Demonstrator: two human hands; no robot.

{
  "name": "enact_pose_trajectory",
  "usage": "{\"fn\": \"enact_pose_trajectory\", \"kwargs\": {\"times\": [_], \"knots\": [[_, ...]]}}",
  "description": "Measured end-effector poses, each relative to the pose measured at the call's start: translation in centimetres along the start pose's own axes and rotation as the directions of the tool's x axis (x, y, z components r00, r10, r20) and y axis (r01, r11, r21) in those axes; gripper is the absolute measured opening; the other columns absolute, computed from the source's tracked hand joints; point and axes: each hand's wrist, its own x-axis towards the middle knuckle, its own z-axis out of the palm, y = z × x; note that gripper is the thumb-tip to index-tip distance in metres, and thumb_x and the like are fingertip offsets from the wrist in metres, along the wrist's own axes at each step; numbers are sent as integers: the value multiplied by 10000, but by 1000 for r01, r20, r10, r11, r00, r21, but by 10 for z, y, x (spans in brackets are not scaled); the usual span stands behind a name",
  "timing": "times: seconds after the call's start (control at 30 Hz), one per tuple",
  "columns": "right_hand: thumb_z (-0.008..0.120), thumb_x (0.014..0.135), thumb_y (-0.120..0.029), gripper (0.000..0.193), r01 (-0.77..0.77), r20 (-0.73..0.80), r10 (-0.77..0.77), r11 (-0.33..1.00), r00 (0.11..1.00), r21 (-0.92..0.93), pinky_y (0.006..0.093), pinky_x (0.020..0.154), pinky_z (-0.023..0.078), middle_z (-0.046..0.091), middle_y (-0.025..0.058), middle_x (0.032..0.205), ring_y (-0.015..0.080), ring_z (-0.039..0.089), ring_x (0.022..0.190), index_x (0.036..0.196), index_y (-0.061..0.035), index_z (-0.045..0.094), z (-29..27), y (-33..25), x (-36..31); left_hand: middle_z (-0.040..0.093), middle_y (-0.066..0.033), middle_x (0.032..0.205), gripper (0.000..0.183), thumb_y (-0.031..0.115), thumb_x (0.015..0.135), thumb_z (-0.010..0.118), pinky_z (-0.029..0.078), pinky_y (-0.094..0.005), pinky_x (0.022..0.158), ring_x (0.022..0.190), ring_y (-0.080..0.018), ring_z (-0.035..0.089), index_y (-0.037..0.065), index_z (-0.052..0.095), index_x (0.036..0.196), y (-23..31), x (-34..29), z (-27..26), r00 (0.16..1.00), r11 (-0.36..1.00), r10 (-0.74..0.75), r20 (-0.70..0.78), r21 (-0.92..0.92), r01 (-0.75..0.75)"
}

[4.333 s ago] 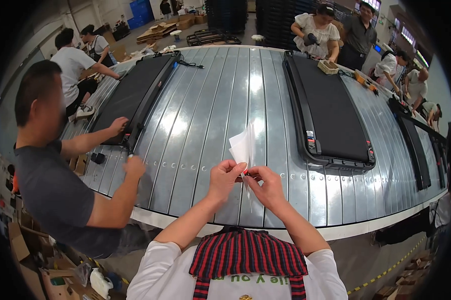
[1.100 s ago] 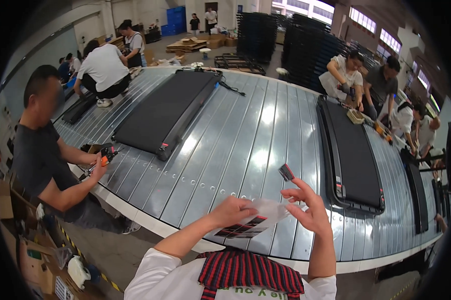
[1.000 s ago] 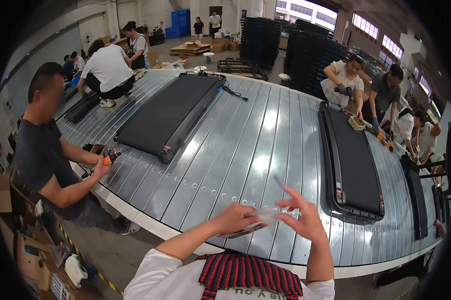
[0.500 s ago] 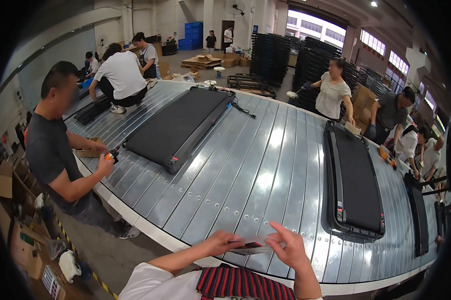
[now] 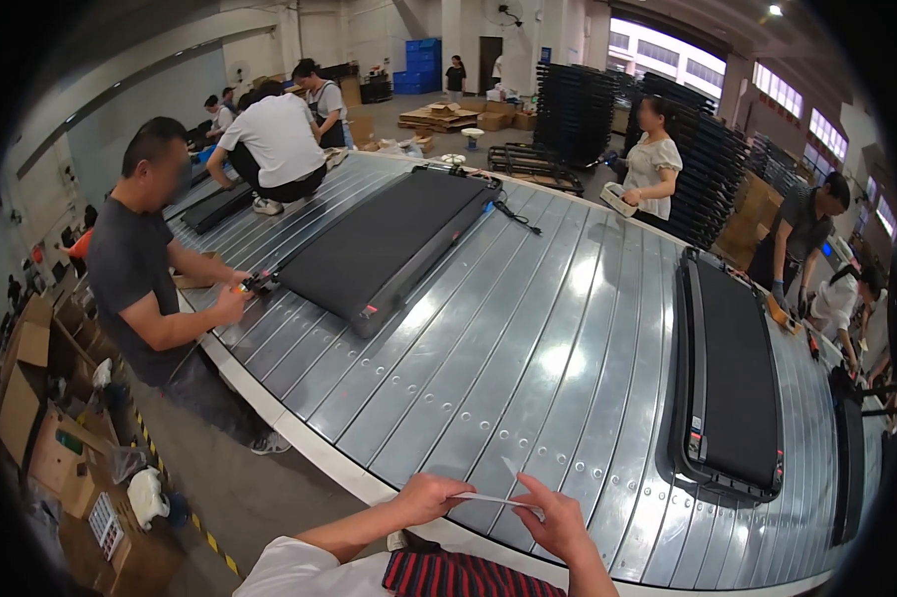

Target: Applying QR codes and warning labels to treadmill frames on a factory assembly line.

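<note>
Over the near edge of the metal table, my left hand (image 5: pixel 429 497) is closed, pinching one end of a thin white sheet (image 5: pixel 496 499). The sheet appears almost edge-on, stretched across to my right hand (image 5: pixel 556 517), whose fingers close on its other end. A small pale flap (image 5: pixel 511 466) stands up by the right fingertips; whether it belongs to the same sheet, I cannot tell. Beyond my hands lie a flat black treadmill (image 5: pixel 384 249) towards the left and another black treadmill (image 5: pixel 732 368) on the right.
The ribbed metal table (image 5: pixel 528 298) curves around me with a pale rim. At the left, a person in a dark shirt (image 5: pixel 145 259) holds an orange-handled tool. Another person crouches on the far tabletop. Across the table a person carries a white container (image 5: pixel 619 200). Cardboard boxes (image 5: pixel 30 398) stand lower left.
My right hand has moved down and left, its raised fingers drawing in. The sheet has turned nearly edge-on. Across the table, the person has lifted the white container away from the right treadmill.
</note>
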Motion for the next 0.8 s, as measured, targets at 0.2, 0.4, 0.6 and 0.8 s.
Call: {"fn": "enact_pose_trajectory", "kwargs": {"times": [0.2,0.4,0.6,0.8], "knots": [[633,644,20,530,-30,37,25,991,999,128,293,666,491,645,41,829,249,610,787,1141,-92,487,11,6,5,626,-72,805,270,33,663,625,489,-320,582,702,-251,606,121,611,917,4,-19,-3,994,993,-37,-99,111,48],[636,614,21,529,209,-37,-209,978,977,-1,304,603,470,647,14,787,238,594,667,1111,-93,494,45,-25,17,607,-78,737,195,109,713,609,461,-352,533,671,-271,586,125,606,907,-2,-58,-28,969,998,-46,-245,33,55],[652,609,28,528,340,-15,-340,940,940,-32,301,529,426,647,18,750,229,572,580,1096,-106,498,108,-83,44,608,-106,776,233,99,712,600,470,-359,581,711,-290,588,121,602,944,-31,-127,-72,935,989,-138,-325,10,150],[613,528,85,609,410,146,-410,911,900,33,313,603,475,646,41,759,228,595,638,1100,-93,503,179,-145,71,608,-69,832,272,14,643,549,471,-359,617,765,-262,585,103,587,898,-60,-218,-128,909,989,-123,-398,29,147]]}}
